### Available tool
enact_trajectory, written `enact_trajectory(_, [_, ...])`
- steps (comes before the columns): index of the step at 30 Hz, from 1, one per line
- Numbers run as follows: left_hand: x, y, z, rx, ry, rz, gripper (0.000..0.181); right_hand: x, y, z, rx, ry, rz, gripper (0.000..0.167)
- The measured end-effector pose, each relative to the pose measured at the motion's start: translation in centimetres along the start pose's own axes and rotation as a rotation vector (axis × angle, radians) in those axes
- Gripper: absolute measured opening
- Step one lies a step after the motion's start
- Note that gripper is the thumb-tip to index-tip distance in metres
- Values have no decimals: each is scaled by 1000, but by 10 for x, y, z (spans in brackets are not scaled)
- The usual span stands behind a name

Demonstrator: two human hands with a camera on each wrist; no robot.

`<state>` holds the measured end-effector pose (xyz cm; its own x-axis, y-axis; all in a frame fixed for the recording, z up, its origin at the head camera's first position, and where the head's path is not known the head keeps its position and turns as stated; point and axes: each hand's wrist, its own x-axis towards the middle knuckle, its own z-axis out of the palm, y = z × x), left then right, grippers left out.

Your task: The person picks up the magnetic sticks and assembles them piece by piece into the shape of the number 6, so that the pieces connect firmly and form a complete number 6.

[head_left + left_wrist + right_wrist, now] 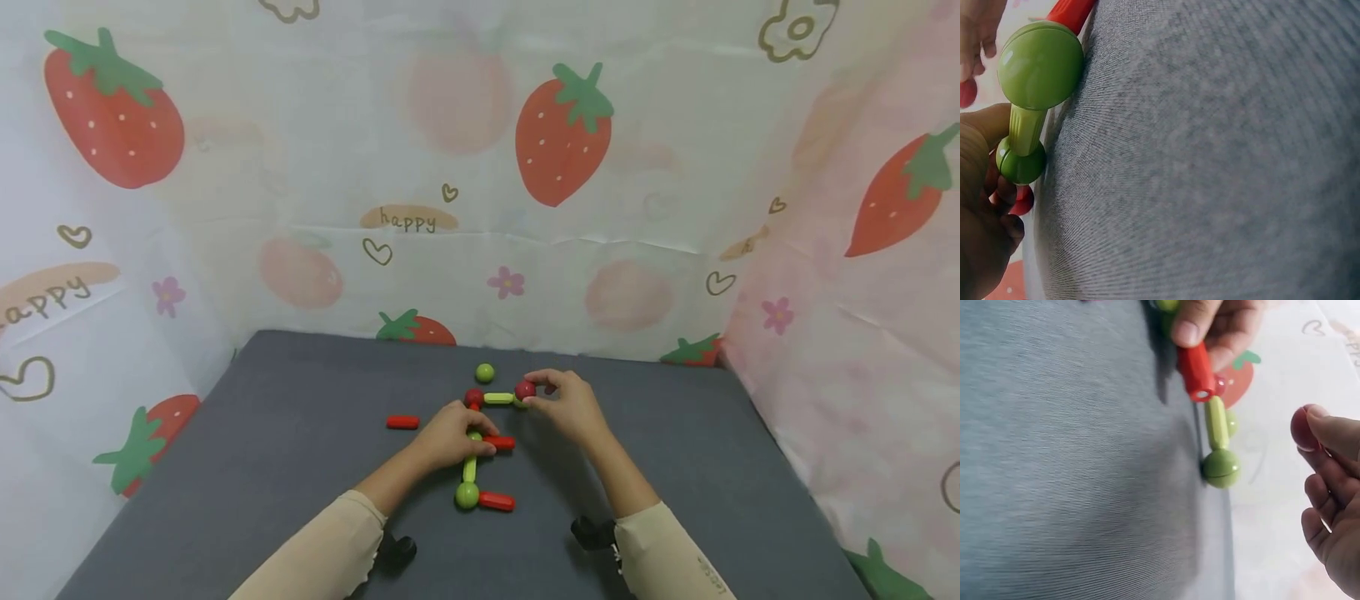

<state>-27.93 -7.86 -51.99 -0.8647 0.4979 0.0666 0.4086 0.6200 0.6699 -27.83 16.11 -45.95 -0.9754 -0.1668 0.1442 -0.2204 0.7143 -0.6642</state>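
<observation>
A joined figure of rods and balls lies on the dark cloth. My left hand (453, 435) pinches its middle red rod (500, 443) beside a green ball (474, 435); in the right wrist view, the thumb presses that rod (1197, 374). Below, a yellow-green rod (469, 469) leads to a green ball (467, 496) with another red rod (497, 501). At the top, a red ball (474, 397) joins a yellow-green rod (498, 398) ending in a green ball (1221, 467). Between thumb and fingers, my right hand (572, 406) holds a red ball (1304, 429), apart from the figure.
A loose red rod (402, 422) lies left of the figure, and a loose green ball (485, 372) sits behind it. The grey-covered table (315, 417) meets a strawberry-print curtain (360, 283) at the back and sides.
</observation>
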Motion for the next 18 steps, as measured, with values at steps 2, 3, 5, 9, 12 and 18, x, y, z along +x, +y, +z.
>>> enact_trajectory(2, [0,0,1,-4,4,2,19,-8,3,3,9,-5,18,35])
enact_trajectory(3, [0,0,1,-2,5,-6,19,-11,6,6,9,-8,26,35])
enact_trajectory(5, [0,0,2,-5,5,-9,20,-17,11,9,11,-17,47,34])
enact_trajectory(9, [1,1,2,-7,7,-14,20,-29,20,17,3,-40,78,33])
enact_trajectory(12, [0,2,1,-18,10,-12,19,-35,25,21,5,-61,82,31])
enact_trajectory(18, [1,3,1,-23,10,-8,19,-42,31,28,104,-127,101,29])
